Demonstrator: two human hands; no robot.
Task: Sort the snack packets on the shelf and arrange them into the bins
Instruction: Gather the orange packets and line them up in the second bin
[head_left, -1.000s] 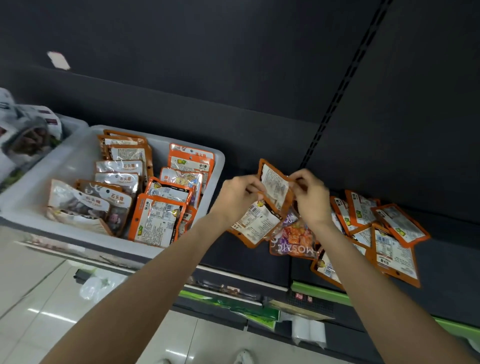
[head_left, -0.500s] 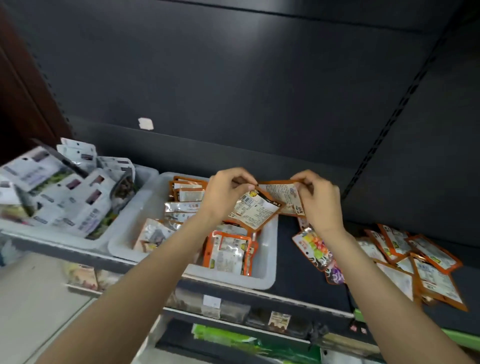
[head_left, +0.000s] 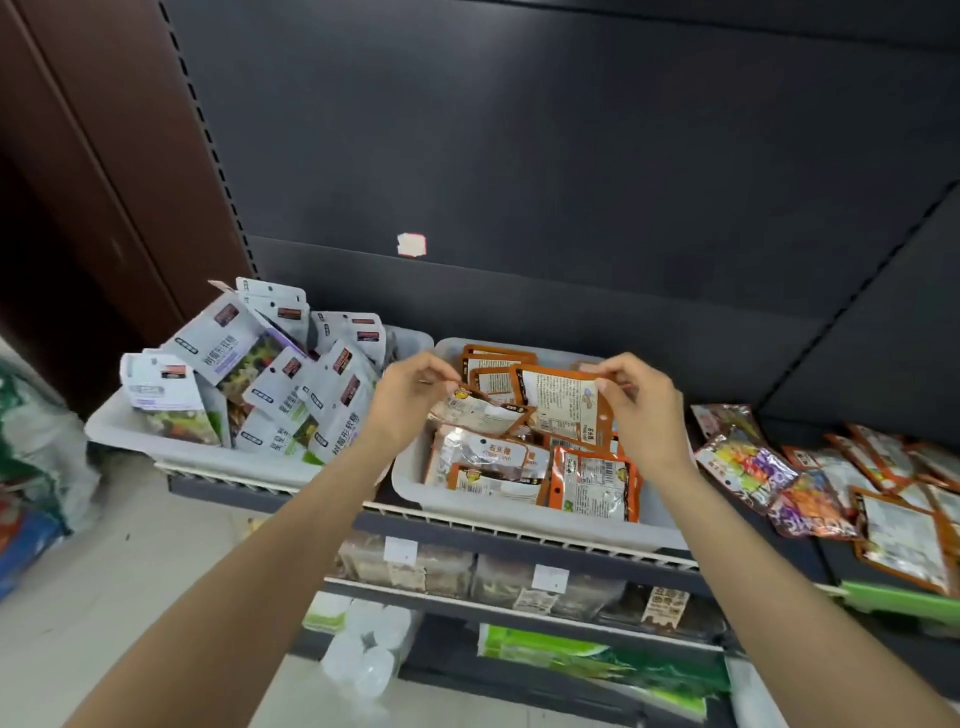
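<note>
**2 orange packets held over the right-hand bin**

Pinched 1 orange-edged packet (head_left: 480, 410) in the left hand (head_left: 410, 395) and 1 upright orange packet (head_left: 563, 402) in the right hand (head_left: 636, 397), both above the orange-packet bin (head_left: 415, 486). Could slide off the crowded stack if dropped flat. Could mix in colourful candy packets (head_left: 748, 462) lying beside it on the shelf (head_left: 810, 551).

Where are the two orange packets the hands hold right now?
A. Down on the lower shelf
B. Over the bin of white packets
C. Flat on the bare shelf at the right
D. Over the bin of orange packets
D: the left hand and right hand each pinch an orange packet above the right bin, which holds matching orange packets.
</note>
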